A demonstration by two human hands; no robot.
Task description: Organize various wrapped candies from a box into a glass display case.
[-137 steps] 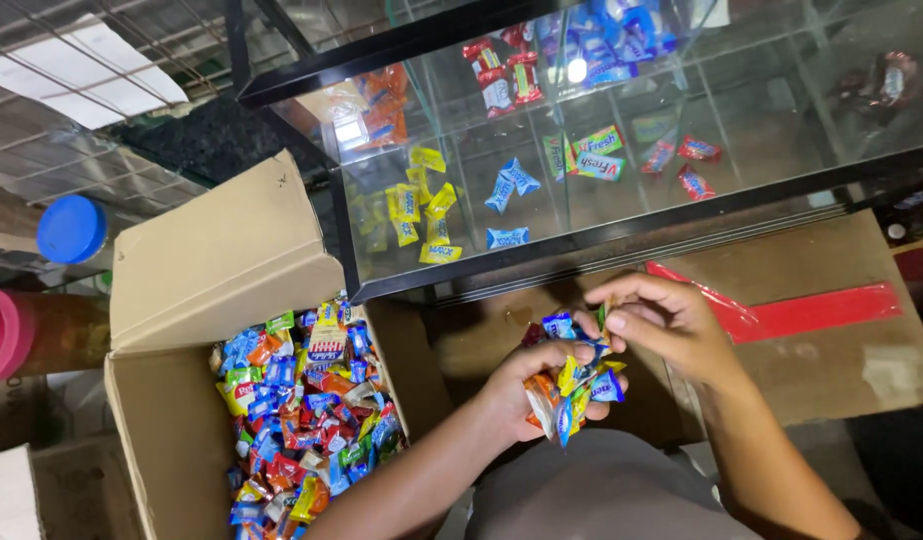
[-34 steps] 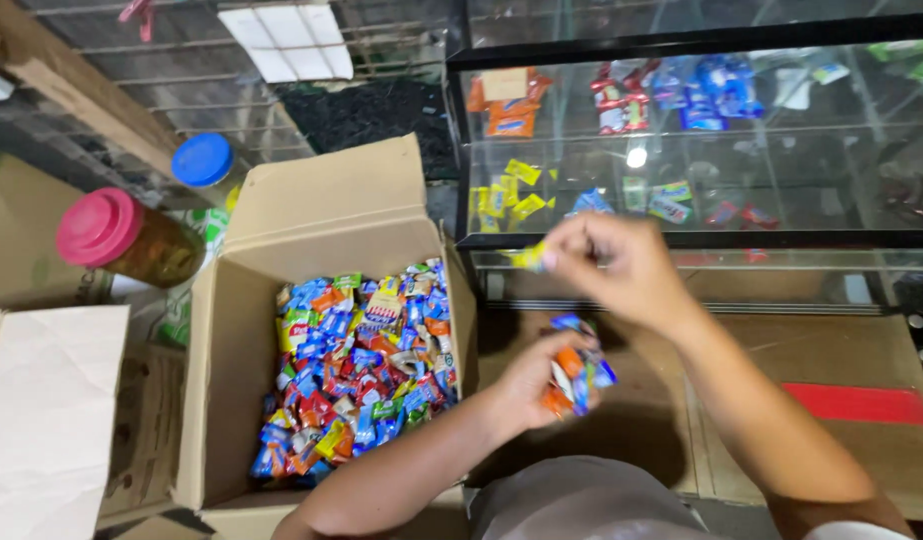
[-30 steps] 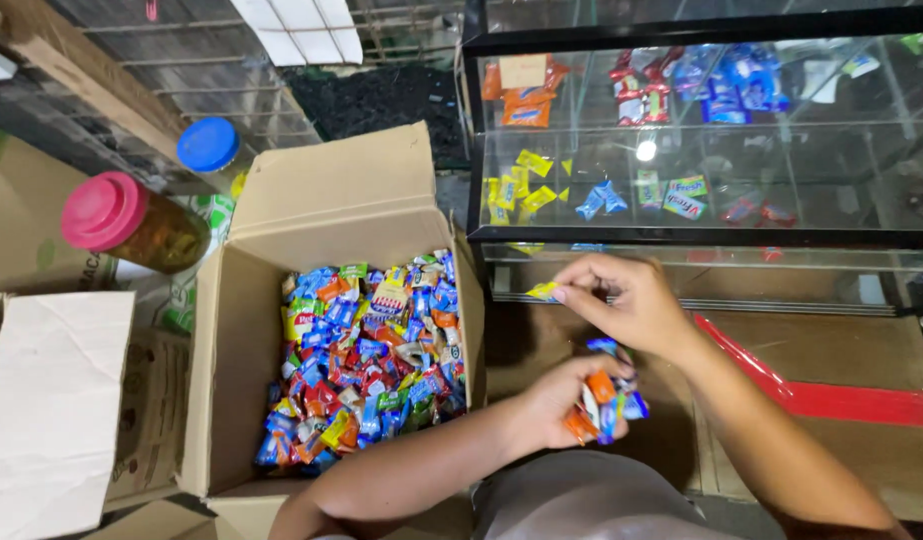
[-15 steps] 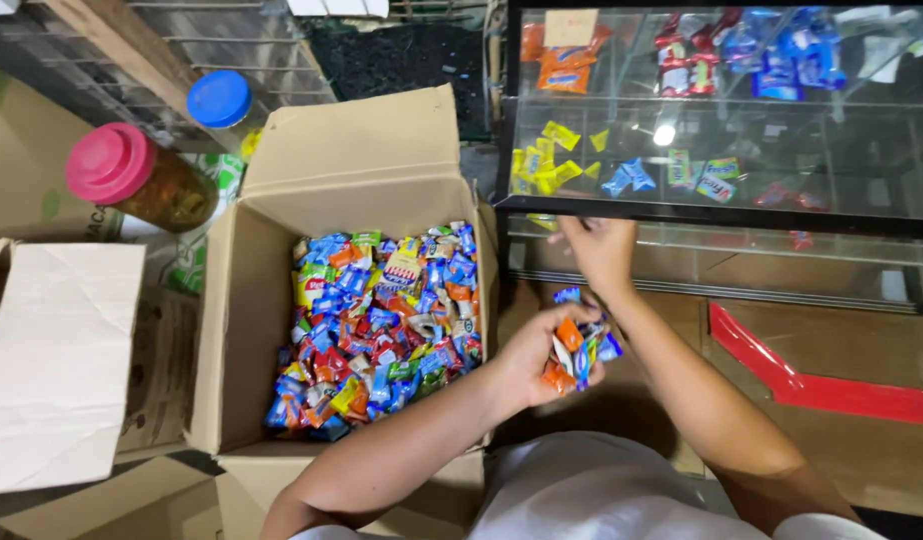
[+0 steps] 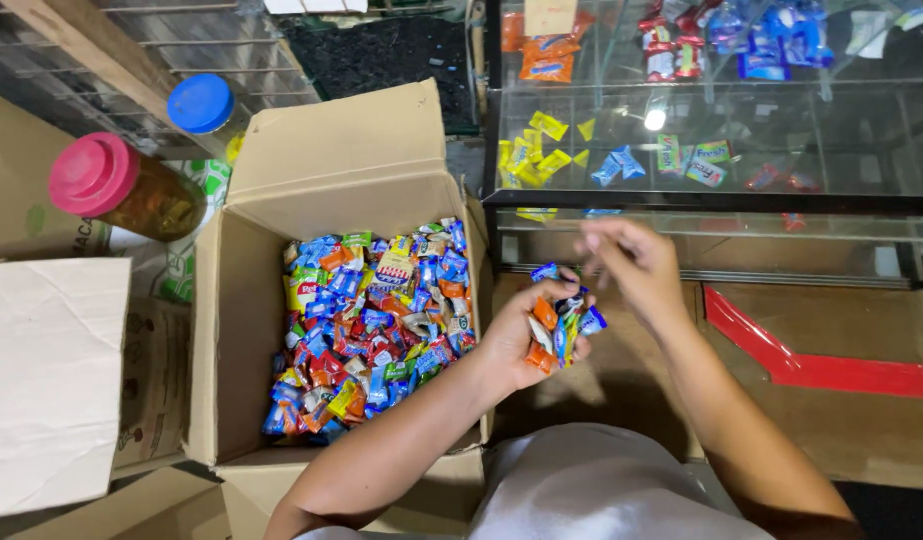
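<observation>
L fingers (image 5: 566, 300) curled round candy handful (image 5: 558, 327), R fingers (image 5: 606, 245) just above, grip unclear.

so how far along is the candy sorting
Done: small piles of yellow candies and blue candies lie on the glass shelf. In hand: the left hand cups a handful of wrapped candies; the right hand hovers above. Left: the cardboard box looks full.
</observation>
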